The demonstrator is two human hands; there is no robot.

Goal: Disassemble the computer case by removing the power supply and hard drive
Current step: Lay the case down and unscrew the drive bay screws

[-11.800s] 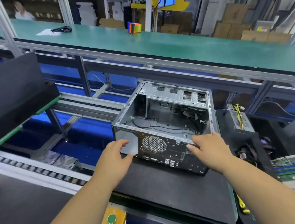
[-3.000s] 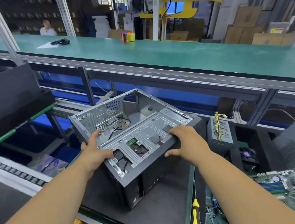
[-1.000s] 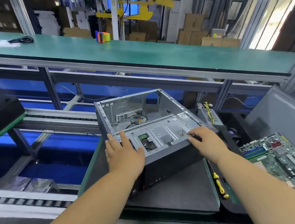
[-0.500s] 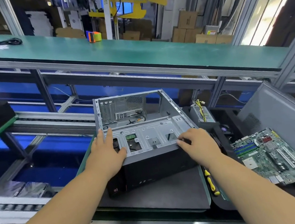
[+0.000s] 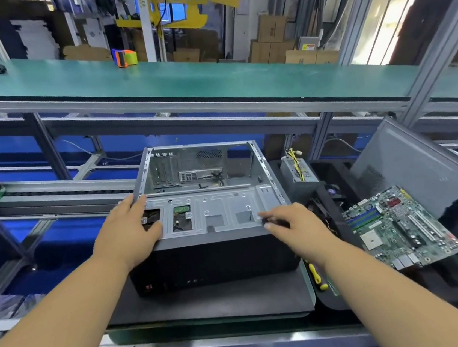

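I am reaching both bare forearms forward from the near edge; my left hand is lying flat with fingers spread, my right hand is stretching leftward, fingers extended.

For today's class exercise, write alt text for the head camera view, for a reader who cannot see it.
A person's left hand and right hand rest on the near top edge of an open, gutted computer case on a black mat. A removed power supply and a motherboard lie to its right.
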